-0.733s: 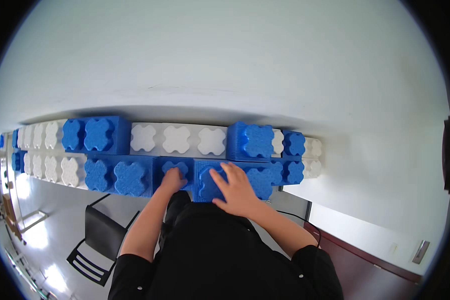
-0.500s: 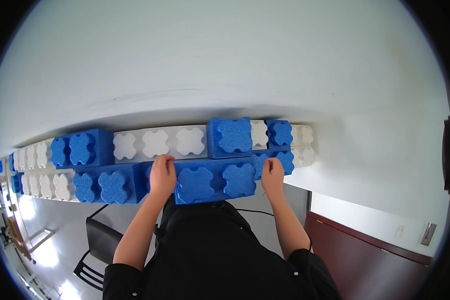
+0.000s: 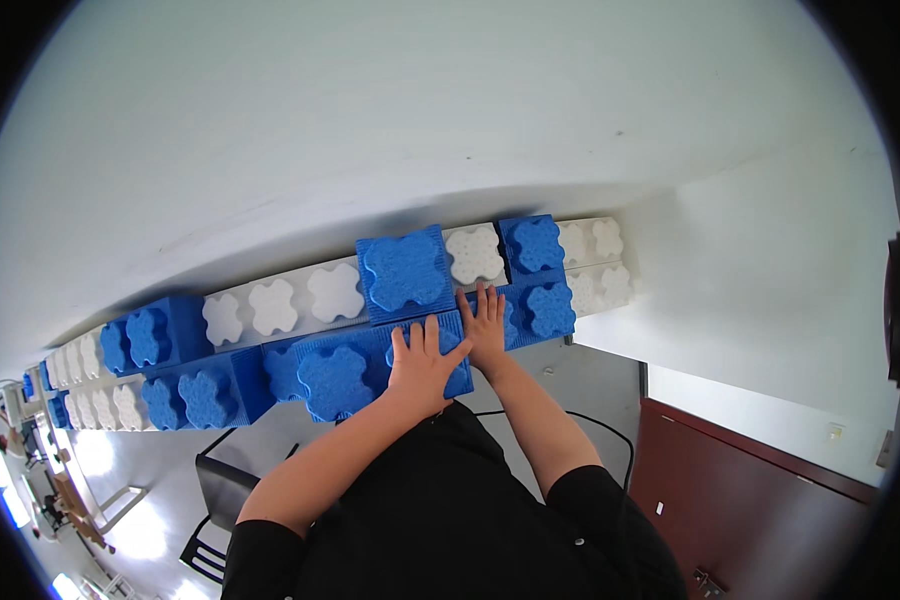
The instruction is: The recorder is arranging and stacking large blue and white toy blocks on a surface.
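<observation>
My left hand (image 3: 423,372) lies flat with spread fingers on the right part of a long blue foam block (image 3: 333,382) with clover-shaped studs, in the near row. Close beside it, my right hand (image 3: 485,328) is open too, its fingers stretched over the right end of that block and the neighbouring blue block (image 3: 548,310). Its fingertips come near a white stud (image 3: 474,254). Behind the hands, a single-stud blue block (image 3: 406,270) rises in the far row. A long white block (image 3: 275,305) adjoins it on the left.
Two rows of blue and white blocks run along a pale wall (image 3: 450,110). A black chair (image 3: 228,487) stands below the row at left. A dark cable (image 3: 615,430) hangs at right, near a dark red door (image 3: 710,480).
My hands have come from the two sides of the long blue block, where the fingers were curled, onto its right part and now spread flat. The view has turned somewhat.
</observation>
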The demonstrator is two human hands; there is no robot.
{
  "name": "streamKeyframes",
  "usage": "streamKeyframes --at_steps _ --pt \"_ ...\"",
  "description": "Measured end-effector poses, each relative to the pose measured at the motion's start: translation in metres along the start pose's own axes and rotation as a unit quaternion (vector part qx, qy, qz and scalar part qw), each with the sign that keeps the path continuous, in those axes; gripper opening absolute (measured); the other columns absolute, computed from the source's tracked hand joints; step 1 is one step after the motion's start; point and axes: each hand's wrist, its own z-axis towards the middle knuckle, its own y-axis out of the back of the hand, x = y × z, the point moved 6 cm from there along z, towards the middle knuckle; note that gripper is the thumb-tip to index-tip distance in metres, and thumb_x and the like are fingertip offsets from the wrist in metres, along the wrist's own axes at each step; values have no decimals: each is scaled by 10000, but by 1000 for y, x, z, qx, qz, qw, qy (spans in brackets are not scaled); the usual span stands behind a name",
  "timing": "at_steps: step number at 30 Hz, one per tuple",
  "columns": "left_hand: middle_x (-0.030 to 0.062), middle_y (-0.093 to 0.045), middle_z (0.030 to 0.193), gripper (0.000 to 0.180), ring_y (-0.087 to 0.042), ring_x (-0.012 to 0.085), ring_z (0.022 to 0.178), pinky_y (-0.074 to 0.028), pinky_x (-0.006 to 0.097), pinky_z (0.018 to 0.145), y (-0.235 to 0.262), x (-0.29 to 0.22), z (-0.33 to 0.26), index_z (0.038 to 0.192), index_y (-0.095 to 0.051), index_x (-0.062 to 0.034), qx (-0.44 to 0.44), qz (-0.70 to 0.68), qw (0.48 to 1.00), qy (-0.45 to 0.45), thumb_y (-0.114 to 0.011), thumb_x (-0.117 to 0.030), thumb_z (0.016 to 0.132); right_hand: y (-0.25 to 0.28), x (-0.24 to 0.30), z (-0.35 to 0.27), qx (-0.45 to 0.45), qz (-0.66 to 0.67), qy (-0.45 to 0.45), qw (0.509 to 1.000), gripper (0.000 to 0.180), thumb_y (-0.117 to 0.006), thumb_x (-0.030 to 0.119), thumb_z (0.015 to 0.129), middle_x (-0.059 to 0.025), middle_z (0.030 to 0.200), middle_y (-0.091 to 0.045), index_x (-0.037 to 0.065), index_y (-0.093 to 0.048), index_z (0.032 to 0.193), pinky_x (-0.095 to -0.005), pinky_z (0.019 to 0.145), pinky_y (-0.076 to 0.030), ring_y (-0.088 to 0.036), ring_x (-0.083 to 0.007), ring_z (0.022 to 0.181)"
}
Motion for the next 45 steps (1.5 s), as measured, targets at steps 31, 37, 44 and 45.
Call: streamKeyframes --at_steps 31,37,44,45 --pt "219 -492 1517 743 -473 426 1390 -344 562 1184 57 103 -96 1438 -595 -100 -189 -244 951 -1 -869 -322 783 25 -37 6 -16 289 -97 952 369 -629 155 986 -198 1347 -640 80 -660 1345 -538 1166 -372 -525 -395 1351" --pt "176 -692 1013 105 -702 340 927 -560 395 823 -74 235 -190 1050 -653 -4 -310 -383 776 393 -632 -75 976 150 43 1 -65 382 -73 919 258 -636 59 960 -176 1125 -702 22 -684 1210 -418 946 -527 -667 -368 1074" --pt "194 -706 1100 391 -687 400 1054 -552 487 898 -175 246 -161 1106 -628 -24 -93 -312 879 348 -844 -191 825 157 271 -4 136 112 248 952 920 -848 309 764 -289 1433 -508 73 -427 1547 -623 1131 -352 -467 -490 1352" --pt "191 -705 1110 441 -685 400 1069 -551 485 910 -177 248 -156 1110 -627 -23 -61 -328 871 362 -879 -187 788 144 286 -8 164 14 284 945 1082 -883 317 729 -322 1471 -474 85 -329 1629 -646 1161 -322 -423 -517 1409"
